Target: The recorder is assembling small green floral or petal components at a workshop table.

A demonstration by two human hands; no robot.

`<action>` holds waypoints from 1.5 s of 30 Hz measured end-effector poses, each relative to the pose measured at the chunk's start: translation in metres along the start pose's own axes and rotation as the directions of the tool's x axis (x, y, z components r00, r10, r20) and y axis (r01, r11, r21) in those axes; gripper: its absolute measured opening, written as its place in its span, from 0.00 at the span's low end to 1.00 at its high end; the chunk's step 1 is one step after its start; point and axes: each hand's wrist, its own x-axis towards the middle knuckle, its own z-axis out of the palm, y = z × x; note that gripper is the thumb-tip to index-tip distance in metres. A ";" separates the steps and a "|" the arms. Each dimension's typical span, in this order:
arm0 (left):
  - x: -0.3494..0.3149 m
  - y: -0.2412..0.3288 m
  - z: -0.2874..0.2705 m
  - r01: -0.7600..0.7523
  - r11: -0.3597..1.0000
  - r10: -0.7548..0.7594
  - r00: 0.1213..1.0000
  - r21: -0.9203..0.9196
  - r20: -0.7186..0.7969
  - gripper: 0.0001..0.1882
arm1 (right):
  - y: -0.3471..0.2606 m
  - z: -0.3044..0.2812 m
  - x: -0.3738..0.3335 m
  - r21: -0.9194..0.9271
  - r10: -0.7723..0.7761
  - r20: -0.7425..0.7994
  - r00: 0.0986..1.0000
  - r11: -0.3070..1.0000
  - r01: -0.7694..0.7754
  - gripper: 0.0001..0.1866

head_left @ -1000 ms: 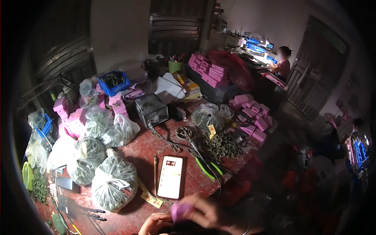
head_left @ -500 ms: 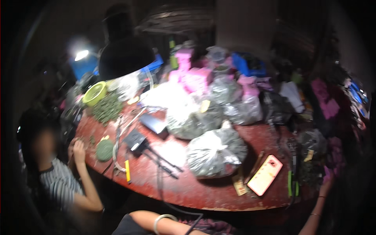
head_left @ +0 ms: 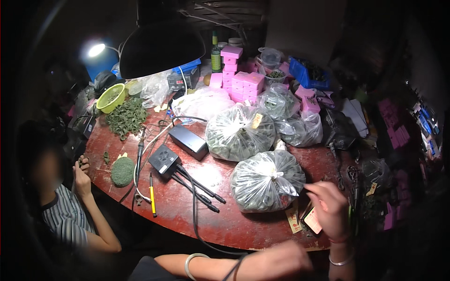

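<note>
Far off, my right hand is half curled beside the front bag; I can't tell if it grips. Below that bag, my left hand is too blurry to tell.

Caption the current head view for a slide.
Right hand beside the nearest tied bag on a red table, pink boxes behind, a co-worker at left.

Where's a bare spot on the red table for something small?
One bare patch lies between the yellow pen and the black cables; another, between those cables and the front tied bag. It's crowded at the back, with pink boxes and clear bags, and near the right hand, with phone and paper tag.
</note>
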 end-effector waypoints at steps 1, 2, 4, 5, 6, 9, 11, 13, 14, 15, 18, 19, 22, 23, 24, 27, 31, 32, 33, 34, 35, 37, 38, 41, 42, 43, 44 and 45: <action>-0.006 -0.012 0.002 0.100 0.944 -0.049 0.984 0.315 -0.169 0.20 | -0.002 0.014 0.016 -0.047 -0.085 0.005 0.996 0.995 0.085 0.16; -0.014 -0.022 -0.001 0.196 0.870 -0.052 0.948 0.452 -0.313 0.20 | 0.009 0.031 0.026 -0.032 -0.148 0.004 0.989 0.988 0.148 0.17; -0.027 -0.026 -0.015 0.415 0.697 -0.053 0.843 0.584 -0.535 0.22 | 0.011 0.047 0.042 -0.176 -0.214 0.101 0.972 0.957 0.229 0.14; -0.034 -0.027 -0.019 0.508 0.629 -0.065 0.788 0.588 -0.612 0.22 | 0.008 0.051 0.046 -0.215 -0.222 0.133 0.966 0.945 0.247 0.13; -0.041 -0.028 -0.024 0.550 0.563 -0.041 0.764 0.617 -0.644 0.24 | 0.004 0.055 0.047 -0.184 -0.261 0.108 0.959 0.943 0.278 0.11; -0.044 -0.033 -0.026 0.606 0.476 -0.095 0.756 0.638 -0.647 0.28 | -0.010 0.059 0.041 -0.130 -0.266 0.033 0.963 0.955 0.268 0.11; -0.036 -0.042 -0.024 0.629 0.459 -0.162 0.753 0.627 -0.637 0.29 | -0.025 0.057 0.030 -0.115 -0.275 0.021 0.961 0.954 0.276 0.11; -0.033 -0.048 -0.030 0.614 0.434 -0.137 0.768 0.660 -0.625 0.27 | -0.042 0.055 0.026 -0.006 -0.289 0.086 0.953 0.957 0.291 0.11; -0.034 -0.052 -0.032 0.610 0.440 -0.133 0.770 0.659 -0.624 0.25 | -0.045 0.057 0.025 -0.018 -0.294 0.095 0.951 0.955 0.297 0.11; -0.037 -0.054 -0.035 0.605 0.445 -0.130 0.773 0.660 -0.621 0.23 | -0.046 0.057 0.024 -0.029 -0.298 0.102 0.949 0.953 0.303 0.12; -0.038 -0.052 -0.048 0.527 0.548 -0.071 0.803 0.650 -0.592 0.13 | -0.040 0.047 0.025 -0.141 -0.218 -0.038 0.975 0.967 0.211 0.11; -0.040 -0.054 -0.052 0.498 0.572 -0.062 0.819 0.652 -0.571 0.12 | -0.035 0.042 0.026 -0.229 -0.180 -0.172 0.968 0.964 0.138 0.10; -0.034 -0.055 -0.050 0.478 0.599 -0.036 0.818 0.643 -0.574 0.11 | -0.026 0.035 0.018 0.118 0.156 -0.309 0.938 0.985 -0.125 0.06; -0.032 -0.054 -0.048 0.481 0.615 -0.023 0.803 0.625 -0.595 0.11 | -0.024 0.037 0.008 0.351 0.368 -0.245 0.897 0.896 -0.272 0.08; -0.032 -0.054 -0.047 0.488 0.594 0.005 0.793 0.639 -0.610 0.11 | -0.022 0.041 0.004 0.354 0.372 -0.251 0.894 0.894 -0.273 0.08; -0.029 -0.049 -0.049 0.462 0.616 0.044 0.789 0.638 -0.613 0.10 | -0.027 0.054 -0.003 0.614 0.352 0.074 0.933 0.722 -0.321 0.24; -0.023 -0.044 -0.041 0.438 0.694 0.049 0.764 0.571 -0.644 0.15 | -0.041 0.050 0.004 0.338 0.141 0.195 0.971 0.919 -0.202 0.20; -0.019 -0.035 -0.039 0.478 0.731 -0.031 0.736 0.487 -0.676 0.15 | -0.037 0.049 0.007 0.194 0.055 0.127 0.990 0.978 -0.079 0.18; -0.028 -0.042 -0.043 0.431 0.840 -0.078 0.697 0.329 -0.713 0.12 | -0.032 0.045 0.011 0.257 0.036 -0.010 0.999 0.966 -0.032 0.11; -0.034 -0.033 -0.046 0.515 0.857 -0.360 0.587 -0.008 -0.725 0.11 | -0.020 0.038 0.010 0.328 0.048 0.022 0.999 0.943 -0.053 0.09; -0.037 -0.025 -0.048 0.554 0.760 -0.620 0.464 -0.339 -0.632 0.10 | -0.007 0.029 0.009 0.396 0.057 0.054 0.997 0.915 -0.074 0.07; -0.043 -0.017 -0.055 0.540 0.842 -0.430 0.664 -0.005 -0.612 0.08 | -0.005 0.005 0.017 0.443 -0.003 0.110 0.994 0.895 -0.046 0.04; -0.043 -0.015 -0.059 0.446 0.839 -0.258 0.830 0.311 -0.494 0.07 | -0.006 -0.001 0.023 0.372 -0.176 0.193 0.965 0.923 0.094 0.04; -0.026 0.008 -0.067 0.344 0.598 -0.214 0.939 0.724 -0.270 0.04 | -0.026 -0.013 0.034 0.226 -0.336 0.377 0.863 0.937 0.266 0.07; -0.027 0.010 -0.067 0.346 0.599 -0.216 0.938 0.722 -0.270 0.04 | -0.030 -0.016 0.037 0.168 -0.374 0.429 0.822 0.928 0.334 0.08; -0.028 0.014 -0.066 0.352 0.511 -0.279 0.931 0.784 -0.236 0.05 | -0.034 -0.020 0.039 0.111 -0.406 0.481 0.777 0.907 0.406 0.09; -0.028 0.017 -0.065 0.349 0.419 -0.345 0.915 0.838 -0.209 0.07 | -0.036 -0.025 0.042 0.111 -0.408 0.482 0.776 0.906 0.408 0.09; -0.027 0.019 -0.065 0.348 0.422 -0.341 0.916 0.837 -0.208 0.07 | -0.038 -0.028 0.045 0.111 -0.445 0.531 0.721 0.880 0.462 0.09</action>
